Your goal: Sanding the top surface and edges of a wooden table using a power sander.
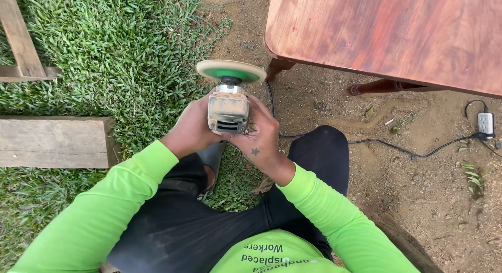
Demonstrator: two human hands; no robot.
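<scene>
Both hands (230, 134) grip dusty grinder (228, 108); table (387, 32) near

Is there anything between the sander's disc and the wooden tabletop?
Nothing visible. The sander, held by both the left hand and right hand, has its disc just left of the tabletop edge, open air between.

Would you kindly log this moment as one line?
left hand: on sander | right hand: on sander | disc: off table

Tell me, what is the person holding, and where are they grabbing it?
A sander, gripped around its dusty body by both the left hand and right hand; its disc points away, untouched.
</scene>
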